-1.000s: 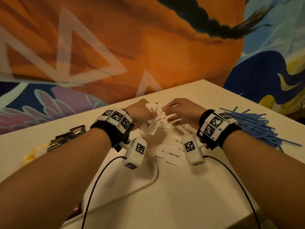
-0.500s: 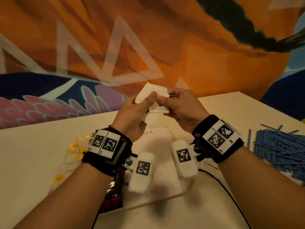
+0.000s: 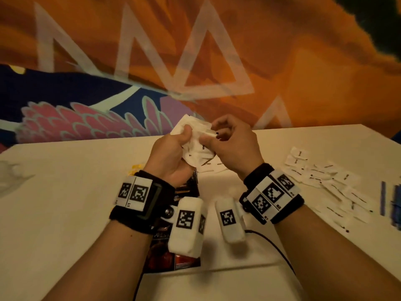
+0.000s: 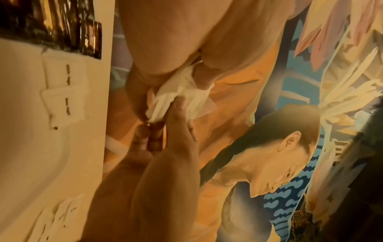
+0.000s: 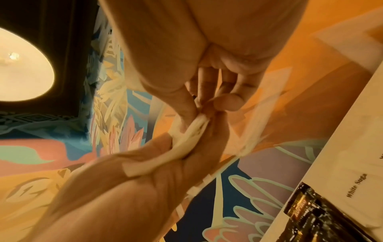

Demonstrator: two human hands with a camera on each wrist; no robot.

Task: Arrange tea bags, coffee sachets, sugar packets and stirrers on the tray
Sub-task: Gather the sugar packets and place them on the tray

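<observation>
I see both hands raised above the counter (image 3: 65,192), meeting over a bunch of white sugar packets (image 3: 196,146). My left hand (image 3: 171,153) has its fingers curled round the bunch, thumb pressed on top; the left wrist view shows the thumb (image 4: 178,114) lying along the fanned paper edges. My right hand (image 3: 234,146) pinches the top of the same bunch between thumb and forefinger, its other fingers loosely bent behind. How many packets are in the bunch I cannot count: the edges overlap and both wrist views are smeared.

The white tray (image 3: 217,192) is mostly hidden under my wrists. Dark coffee sachets (image 3: 173,253) lie on it below the left wrist, partly covered by the wrist camera. 2 sugar packets (image 4: 64,91) lie flat on the tray near them; 1 reads "White Suga" before it is cut off. Loose sugar packets (image 3: 329,181) are scattered on the counter to the right, blurred. The blue stirrers (image 3: 388,203) are cut by the right edge. A yellow scrap (image 3: 136,168) peeks out beside the left wrist; I cannot tell what it is.

Compared with half a second ago, the hands hold the bunch at much the same height, and the view has swung left, pushing the stirrers to the frame edge.
</observation>
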